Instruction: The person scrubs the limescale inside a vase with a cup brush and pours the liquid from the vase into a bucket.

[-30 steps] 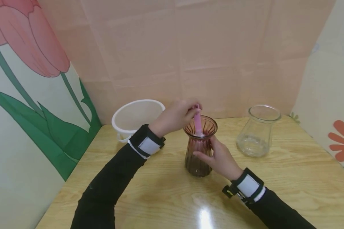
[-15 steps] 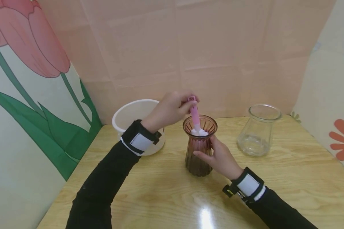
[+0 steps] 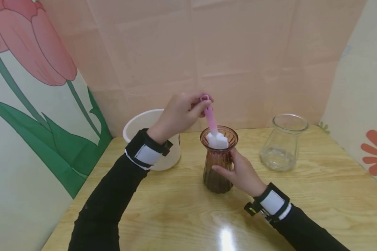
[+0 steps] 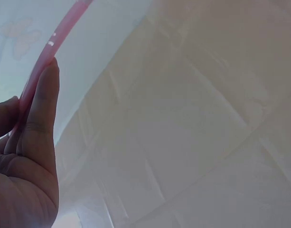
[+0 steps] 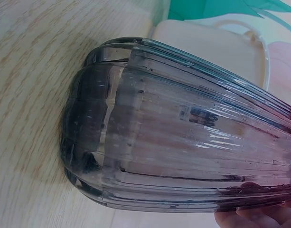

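A ribbed, purplish-brown glass vase with a flared rim stands upright on the wooden table. My right hand grips it below the rim, thumb across the front; fingertips show along its side in the right wrist view. Between the thumb and fingers of my left hand is the pink handle of a sponge bottle brush, tilted above the vase. Its white sponge head sits in the vase mouth, level with the rim. The left wrist view shows the pink handle pinched, with the sponge out of frame.
Behind my left forearm stands a white bucket, partly hidden. A clear glass vase stands to the right, with a little clear liquid low in it. Pale pink sheeting hangs along the table's back edge, between walls painted with flowers.
My left hand has moved up and to the left, drawing the brush upward, so its white sponge now shows in the vase mouth. The right hand and vase have stayed put.
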Demonstrator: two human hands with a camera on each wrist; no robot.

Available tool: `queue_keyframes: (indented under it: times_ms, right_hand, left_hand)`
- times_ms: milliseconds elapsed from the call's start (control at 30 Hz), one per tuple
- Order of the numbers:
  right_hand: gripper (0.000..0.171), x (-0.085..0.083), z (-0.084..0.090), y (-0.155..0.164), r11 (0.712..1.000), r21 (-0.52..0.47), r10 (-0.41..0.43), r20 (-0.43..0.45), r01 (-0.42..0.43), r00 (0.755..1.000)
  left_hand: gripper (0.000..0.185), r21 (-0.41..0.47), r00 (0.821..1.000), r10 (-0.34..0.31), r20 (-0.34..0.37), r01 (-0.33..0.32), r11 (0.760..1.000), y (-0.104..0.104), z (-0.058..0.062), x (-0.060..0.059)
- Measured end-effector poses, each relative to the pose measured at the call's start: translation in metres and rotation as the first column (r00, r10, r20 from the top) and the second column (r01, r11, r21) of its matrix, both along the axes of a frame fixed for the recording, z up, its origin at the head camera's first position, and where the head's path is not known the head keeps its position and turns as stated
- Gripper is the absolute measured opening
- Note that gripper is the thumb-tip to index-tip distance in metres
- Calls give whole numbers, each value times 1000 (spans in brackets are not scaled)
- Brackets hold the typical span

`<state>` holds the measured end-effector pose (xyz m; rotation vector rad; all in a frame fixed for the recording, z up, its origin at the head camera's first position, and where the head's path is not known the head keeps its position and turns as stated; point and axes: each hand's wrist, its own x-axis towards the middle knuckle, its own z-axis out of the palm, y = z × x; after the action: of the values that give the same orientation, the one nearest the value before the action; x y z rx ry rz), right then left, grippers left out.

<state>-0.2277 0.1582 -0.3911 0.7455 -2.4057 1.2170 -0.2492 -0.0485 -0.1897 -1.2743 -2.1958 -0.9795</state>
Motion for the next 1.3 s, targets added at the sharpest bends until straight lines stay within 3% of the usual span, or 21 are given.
queue_keyframes:
  times_ms: [133,333,567,900,1167,1300]
  right_hand:
    - [73,-1,1,0,1000,-4,-2,-7,2,1000]
    - [74,-1,-1,1,1000,-2,-7,-11,7,1000]
    - [73,-1,-3,1,1000,-6,-9,5,9,1000]
    - [73,-3,-3,1,1000,-18,-1,-6,1,1000]
    - [73,-4,-4,3,1000,-17,-7,-13,6,1000]
    - [72,-3,-3,4,1000,-14,-17,-13,16,1000]
  left_hand:
    - [13,63,1000,-18,-3,18,998,-4,5,2]
    - [13,123,998,-40,56,33,992,-11,9,5]
    - [13,121,998,4,69,-12,993,-20,16,9]
    - [15,188,997,31,71,-44,981,-33,28,17]
    - [13,332,999,44,32,-53,942,-37,33,17]
    - [12,372,997,82,-13,-72,925,-37,31,15]
